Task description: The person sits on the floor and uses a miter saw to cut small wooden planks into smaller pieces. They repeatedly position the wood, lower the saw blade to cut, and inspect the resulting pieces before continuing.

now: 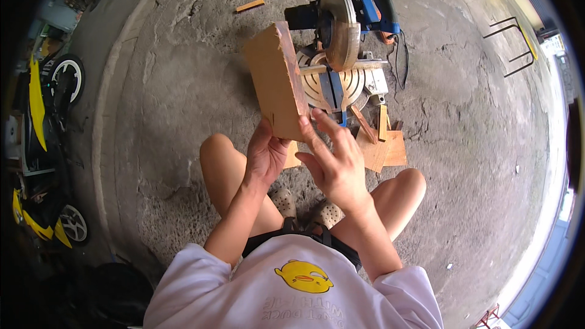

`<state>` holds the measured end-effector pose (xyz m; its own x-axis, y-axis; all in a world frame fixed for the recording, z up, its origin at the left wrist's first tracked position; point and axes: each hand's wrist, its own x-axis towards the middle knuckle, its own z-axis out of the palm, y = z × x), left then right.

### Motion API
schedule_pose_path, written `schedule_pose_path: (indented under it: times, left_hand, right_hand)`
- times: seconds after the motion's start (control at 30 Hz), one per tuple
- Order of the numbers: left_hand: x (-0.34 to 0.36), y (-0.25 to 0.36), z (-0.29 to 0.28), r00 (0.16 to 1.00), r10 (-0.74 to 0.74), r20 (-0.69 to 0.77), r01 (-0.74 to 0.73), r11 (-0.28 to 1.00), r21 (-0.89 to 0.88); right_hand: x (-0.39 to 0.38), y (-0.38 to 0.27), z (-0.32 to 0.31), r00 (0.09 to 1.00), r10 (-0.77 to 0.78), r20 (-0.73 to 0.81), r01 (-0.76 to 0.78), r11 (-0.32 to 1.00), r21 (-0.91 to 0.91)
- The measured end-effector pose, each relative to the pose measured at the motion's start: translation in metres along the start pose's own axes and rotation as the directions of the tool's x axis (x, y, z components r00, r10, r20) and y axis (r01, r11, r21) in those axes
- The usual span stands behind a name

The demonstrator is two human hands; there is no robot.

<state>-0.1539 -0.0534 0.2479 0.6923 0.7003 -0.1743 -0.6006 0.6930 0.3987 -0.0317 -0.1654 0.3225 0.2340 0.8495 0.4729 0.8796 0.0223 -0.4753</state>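
My left hand [266,155] grips the lower corner of a tan box-like wooden piece [271,79], which stands tilted up in front of me. Its narrow side is reddish brown with a ragged edge, and a short dark mark shows near the bottom of the broad face. At the lower right corner, my right hand [338,164] touches the piece with a fingertip, its other fingers spread. Just beyond, a blue and black miter saw [344,39] rests on the ground, its round blade guard raised above a slotted metal base [314,88] partly hidden by the piece.
Thin wood boards [394,148] and narrow strips [382,123] lie right of my hands, near the saw. A small wood stick [250,5] lies farther off on the cracked concrete [183,85]. Yellow and black motorbikes [38,106] stand far left; a bent metal frame [518,42] stands far right.
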Motion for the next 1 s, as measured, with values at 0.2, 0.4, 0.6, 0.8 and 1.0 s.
schedule_pose_path:
  times: [0.2, 0.4, 0.6, 0.8, 1.0]
  left_hand:
    - [-0.005, -0.023, 0.001, 0.991, -0.136, -0.008, 0.134, 0.987, -0.089]
    - [-0.012, -0.035, -0.016, 0.968, -0.222, 0.117, 0.247, 0.922, -0.297]
    - [-0.029, -0.052, -0.012, 0.930, -0.358, 0.088, 0.361, 0.836, -0.413]
    - [-0.032, -0.058, -0.014, 0.951, -0.300, 0.070, 0.308, 0.917, -0.253]
    - [-0.011, -0.081, -0.060, 0.932, -0.059, -0.357, 0.171, 0.941, 0.291]
  right_hand:
    - [-0.013, 0.010, 0.019, 0.948, -0.013, -0.319, 0.041, 0.996, 0.083]
    - [-0.020, 0.012, 0.016, 0.958, -0.082, -0.275, 0.106, 0.992, 0.072]
    - [-0.024, 0.000, 0.013, 0.951, -0.157, -0.266, 0.185, 0.979, 0.084]
    - [-0.035, 0.013, 0.005, 0.953, -0.026, -0.301, 0.095, 0.971, 0.218]
    - [0.016, 0.103, -0.049, 0.806, 0.321, -0.497, -0.191, 0.936, 0.295]
